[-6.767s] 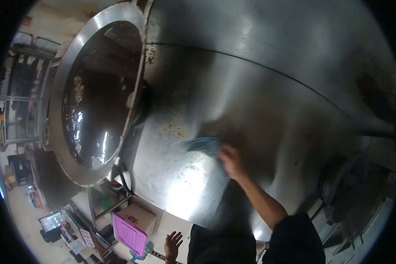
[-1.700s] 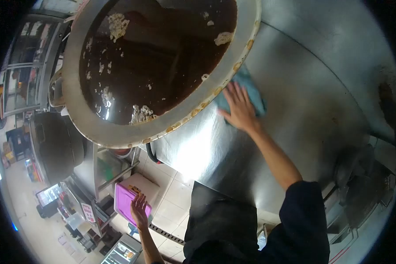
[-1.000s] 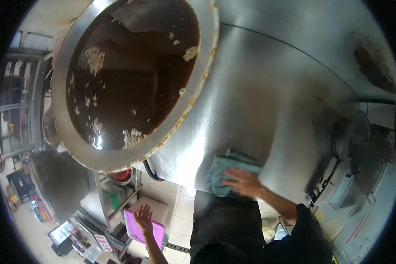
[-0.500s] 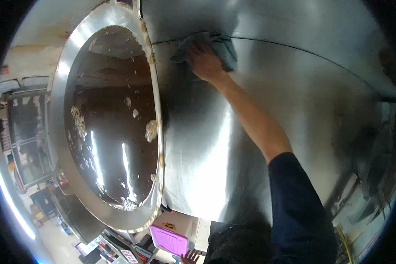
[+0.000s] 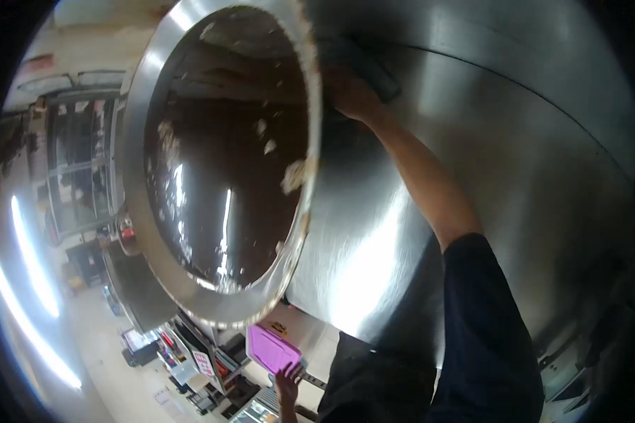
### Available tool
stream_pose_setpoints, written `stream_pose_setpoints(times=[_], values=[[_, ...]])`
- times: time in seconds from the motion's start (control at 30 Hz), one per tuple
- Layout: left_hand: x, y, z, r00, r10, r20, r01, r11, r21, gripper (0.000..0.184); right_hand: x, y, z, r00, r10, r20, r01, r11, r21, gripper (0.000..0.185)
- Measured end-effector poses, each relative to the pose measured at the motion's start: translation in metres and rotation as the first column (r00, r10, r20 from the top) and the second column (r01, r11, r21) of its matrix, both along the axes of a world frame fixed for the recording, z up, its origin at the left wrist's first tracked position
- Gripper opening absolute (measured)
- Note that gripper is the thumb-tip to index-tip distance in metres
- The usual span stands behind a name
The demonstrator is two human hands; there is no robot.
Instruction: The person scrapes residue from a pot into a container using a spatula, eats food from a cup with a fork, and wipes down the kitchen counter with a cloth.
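A dark grey-green cloth [image 5: 375, 70] lies against a brushed steel surface [image 5: 374, 233]. My right hand [image 5: 353, 95] presses on the cloth, its fingers in shadow and partly hidden near the steel rim. Left of this hand is a large round steel vessel [image 5: 137, 162], its outer edge crusted with brownish residue. Dark brown liquid [image 5: 226, 148] fills it, with pale foamy clumps and bright light reflections on top. Low in the view, my left hand [image 5: 288, 381] is raised with its fingers apart, holding nothing. It appears in front of a purple lid [image 5: 271, 349].
A seam [image 5: 501, 70] curves across the steel at upper right. Behind the vessel stand a glass-fronted cabinet [image 5: 81, 169] and shelves with assorted goods [image 5: 190, 352]. Metal items are dimly visible at lower right. Ceiling lights [image 5: 35, 261] glow at left.
The view has shifted, so the vessel appears further right and higher. My right hand and the cloth now sit closer to its rim. More of my left hand and forearm shows.
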State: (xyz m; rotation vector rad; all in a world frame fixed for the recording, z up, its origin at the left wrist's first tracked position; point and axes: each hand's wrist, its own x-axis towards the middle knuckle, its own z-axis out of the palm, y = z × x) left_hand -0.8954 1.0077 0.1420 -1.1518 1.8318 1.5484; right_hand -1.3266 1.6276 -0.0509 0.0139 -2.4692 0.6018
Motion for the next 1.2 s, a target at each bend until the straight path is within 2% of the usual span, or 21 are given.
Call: stream_pose_setpoints(times=[0.03,0.07,0.13,0.27,0.33,0.43,0.53,0.57,0.6,0.63,0.67,0.8,0.83,0.87,0.93,0.97,1.0,1.03,1.07,1.1,1.2], values=[[-0.003,-0.005,-0.006,1.0,0.007,-0.002,-0.007,0.999,0.032,0.057,0.014,-0.005,0.002,0.999,0.046,0.008,-0.044,0.988,-0.15,0.038],[-0.004,-0.01,-0.009,1.0,0.009,-0.002,-0.009,0.998,0.061,0.056,0.035,-0.014,0.01,0.998,0.062,0.007,-0.06,0.987,-0.146,0.038],[-0.006,-0.01,-0.011,1.0,0.028,0.012,-0.029,0.994,0.104,0.055,0.086,-0.035,0.031,0.994,0.01,0.108,-0.009,1.0,-0.009,0.038],[-0.005,-0.035,-0.045,0.995,-0.103,0.002,0.101,0.98,0.173,0.057,0.178,-0.122,0.037,0.972,-0.182,0.152,0.207,0.962,-0.176,0.036],[-0.001,-0.048,-0.066,0.985,-0.162,-0.058,0.172,0.95,0.262,0.058,0.21,-0.173,0.035,0.983,-0.114,0.143,0.14,0.971,-0.192,0.039],[-0.011,-0.016,-0.058,0.975,-0.191,-0.111,0.215,0.936,0.279,0.057,0.211,-0.25,0.05,0.982,-0.07,0.177,0.123,0.941,-0.316,0.042],[0.001,-0.001,-0.045,0.968,-0.179,-0.174,0.229,0.914,0.334,0.058,0.185,-0.326,0.048,0.976,0.097,0.196,-0.006,0.908,-0.419,0.044],[0.01,0.002,-0.035,0.947,-0.218,-0.235,0.288,0.901,0.325,0.059,0.188,-0.359,0.038,0.973,0.164,0.165,-0.092,0.923,-0.374,0.045],[0.023,-0.007,-0.027,0.952,-0.203,-0.23,0.27,0.91,0.316,0.059,0.196,-0.389,0.027,0.963,0.232,0.134,-0.18,0.931,-0.318,0.046],[0.033,-0.012,-0.027,0.962,-0.169,-0.215,0.228,0.93,0.29,0.062,0.22,-0.406,0.038,0.956,0.274,0.11,-0.22,0.91,-0.352,0.044],[0.045,-0.018,-0.024,0.972,-0.134,-0.195,0.184,0.947,0.265,0.066,0.237,-0.418,0.044,0.899,0.422,0.112,-0.347,0.847,-0.403,0.039],[0.101,-0.053,-0.032,0.979,0.012,-0.202,0.029,0.98,0.199,0.062,0.302,-0.419,0.065,0.881,0.473,0.025,-0.408,0.785,-0.466,0.033],[0.114,-0.058,-0.036,0.976,0.032,-0.215,0.013,0.978,0.207,0.062,0.312,-0.415,0.072,0.735,0.599,0.319,-0.217,0.653,-0.726,0.036],[0.121,-0.059,-0.039,0.982,0.055,-0.183,-0.02,0.982,0.187,0.063,0.324,-0.41,0.076,0.462,0.728,0.507,0.095,0.528,-0.844,0.039],[0.121,-0.056,-0.047,0.979,0.039,-0.202,-0.003,0.985,0.175,0.058,0.345,-0.396,0.072,0.61,0.732,0.305,0.391,0.057,-0.919,0.044],[0.114,-0.053,-0.049,0.972,0.012,-0.236,0.021,0.99,0.138,0.054,0.345,-0.378,0.086,0.606,0.713,0.353,0.598,-0.116,-0.793,0.044],[0.1,-0.043,-0.046,0.963,-0.012,-0.271,0.041,0.994,0.101,0.05,0.339,-0.357,0.119,0.706,0.576,0.412,0.658,-0.32,-0.681,0.047],[0.083,-0.035,-0.043,0.965,0.0,-0.264,0.02,0.997,0.072,0.043,0.336,-0.34,0.109,0.795,0.565,0.221,0.595,-0.657,-0.462,0.052],[0.066,-0.033,-0.044,0.954,-0.111,-0.278,0.12,0.993,0.013,0.049,0.333,-0.315,0.102,0.85,0.525,-0.037,0.468,-0.787,-0.403,0.051],[0.049,-0.034,-0.049,0.942,-0.125,-0.312,0.135,0.991,0.01,0.047,0.329,-0.3,0.096,0.918,0.391,-0.067,0.3,-0.794,-0.528,0.05],[-0.024,-0.033,-0.055,0.849,-0.251,-0.465,0.235,0.968,-0.093,0.043,0.3,-0.254,0.128,0.959,0.246,-0.14,0.136,-0.834,-0.534,0.046]])
